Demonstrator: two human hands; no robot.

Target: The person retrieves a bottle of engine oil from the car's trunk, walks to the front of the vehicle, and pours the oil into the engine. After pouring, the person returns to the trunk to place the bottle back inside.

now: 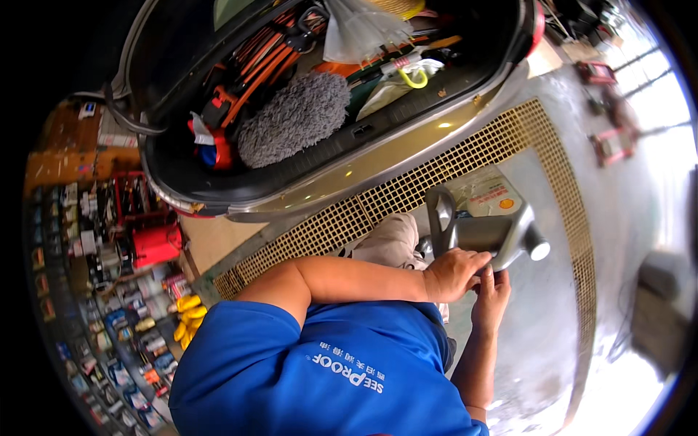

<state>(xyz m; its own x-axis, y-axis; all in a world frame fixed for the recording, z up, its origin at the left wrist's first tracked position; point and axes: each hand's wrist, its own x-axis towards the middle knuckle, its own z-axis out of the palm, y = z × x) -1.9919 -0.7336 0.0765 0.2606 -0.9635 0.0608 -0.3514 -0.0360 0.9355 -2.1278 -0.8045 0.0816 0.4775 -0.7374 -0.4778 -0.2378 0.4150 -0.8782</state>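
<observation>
A grey plastic jug [483, 234] with a printed label, a looped side and a short pale-ended spout [539, 251] is in front of me, right of centre. Whether it is held up or resting on something, I cannot tell. At its near edge my left hand [454, 276] is closed, fingers bent toward my right hand [492, 296]. The fingertips of both hands meet in a pinch just below the jug. Whatever small thing lies between them is hidden by the fingers.
Ahead is an open car boot holding a grey shaggy mat [294, 120], a plastic bag [363, 33] and a yellow-handled umbrella [414, 78]. A floor grating [465, 152] runs behind the jug. Left are crowded parts, a red case [156, 243] and yellow gloves [190, 320].
</observation>
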